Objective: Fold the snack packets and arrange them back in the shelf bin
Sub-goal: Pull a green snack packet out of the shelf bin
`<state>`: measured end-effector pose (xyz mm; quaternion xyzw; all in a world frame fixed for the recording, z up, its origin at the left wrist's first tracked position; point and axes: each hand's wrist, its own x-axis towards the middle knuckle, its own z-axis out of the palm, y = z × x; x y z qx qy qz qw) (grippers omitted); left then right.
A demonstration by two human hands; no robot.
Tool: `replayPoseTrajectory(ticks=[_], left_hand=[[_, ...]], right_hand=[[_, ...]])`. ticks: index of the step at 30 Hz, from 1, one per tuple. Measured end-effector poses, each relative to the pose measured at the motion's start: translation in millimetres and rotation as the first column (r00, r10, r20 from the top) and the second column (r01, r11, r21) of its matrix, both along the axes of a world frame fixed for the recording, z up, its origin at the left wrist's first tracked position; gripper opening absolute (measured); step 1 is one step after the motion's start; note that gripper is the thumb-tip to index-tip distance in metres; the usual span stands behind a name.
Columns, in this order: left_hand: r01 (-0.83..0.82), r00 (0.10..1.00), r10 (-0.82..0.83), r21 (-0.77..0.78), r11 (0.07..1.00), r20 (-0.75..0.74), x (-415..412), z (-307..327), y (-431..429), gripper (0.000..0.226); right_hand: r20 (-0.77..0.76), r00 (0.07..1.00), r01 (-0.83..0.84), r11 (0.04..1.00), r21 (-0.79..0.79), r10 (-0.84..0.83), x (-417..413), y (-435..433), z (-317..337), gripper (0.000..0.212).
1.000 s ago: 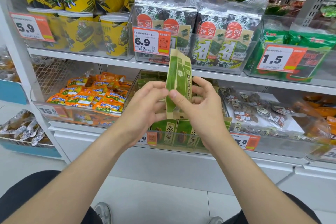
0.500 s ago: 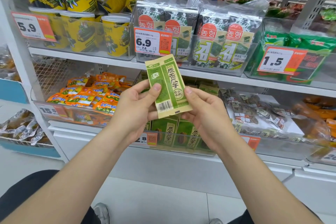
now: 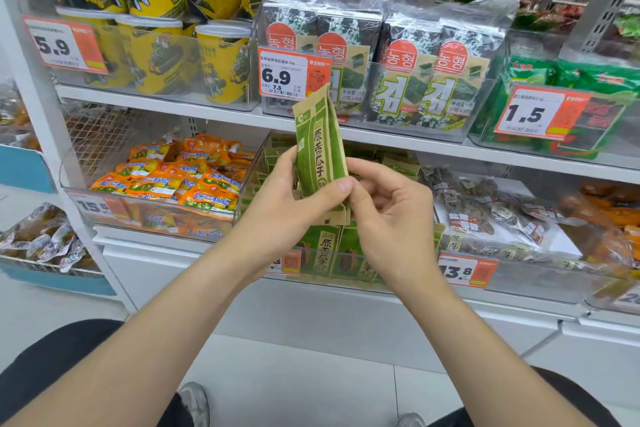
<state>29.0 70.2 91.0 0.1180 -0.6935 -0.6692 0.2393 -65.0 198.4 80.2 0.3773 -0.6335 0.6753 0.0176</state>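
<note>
A green and tan snack packet (image 3: pixel 320 146) stands upright in front of the shelf, folded lengthwise into a narrow strip. My left hand (image 3: pixel 287 204) grips its lower left side, thumb laid across the front. My right hand (image 3: pixel 388 215) pinches the lower right edge with curled fingers. Behind and below my hands is the clear shelf bin (image 3: pixel 398 276), with more of the same green packets (image 3: pixel 325 250) standing along its front. The packet's bottom end is hidden by my fingers.
Orange snack packets (image 3: pixel 180 180) fill the bin to the left. A bin of dark bagged snacks (image 3: pixel 491 215) sits to the right. On the shelf above stand yellow canisters (image 3: pixel 221 62) and seaweed packs (image 3: pixel 415 80). The white floor (image 3: pixel 294 381) lies below.
The packet, held flat and facing me half a second ago, is now folded narrow and upright. Both hands have closed in on its lower part.
</note>
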Motion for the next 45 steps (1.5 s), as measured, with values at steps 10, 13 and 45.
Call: replayPoseTrajectory(ticks=[10, 13, 45], left_hand=[[0.191, 0.981, -0.191, 0.012, 0.982, 0.023, 6.4, 2.7, -6.0, 0.056], [0.244, 0.969, -0.244, -0.004, 0.97, 0.023, 8.0, 3.8, -8.5, 0.057], [0.037, 0.999, -0.039, 0.041, 0.998, 0.035, 5.0, 2.8, 10.5, 0.017]], right_hand=[[0.278, 0.954, -0.088, 0.992, -0.093, 0.111, -1.5, 0.6, 4.3, 0.022], [0.261, 0.959, -0.089, 0.99, -0.108, 0.114, 0.4, 2.7, 5.7, 0.023], [0.394, 0.905, -0.157, 0.987, -0.045, 0.162, -2.2, 0.4, 5.2, 0.023]])
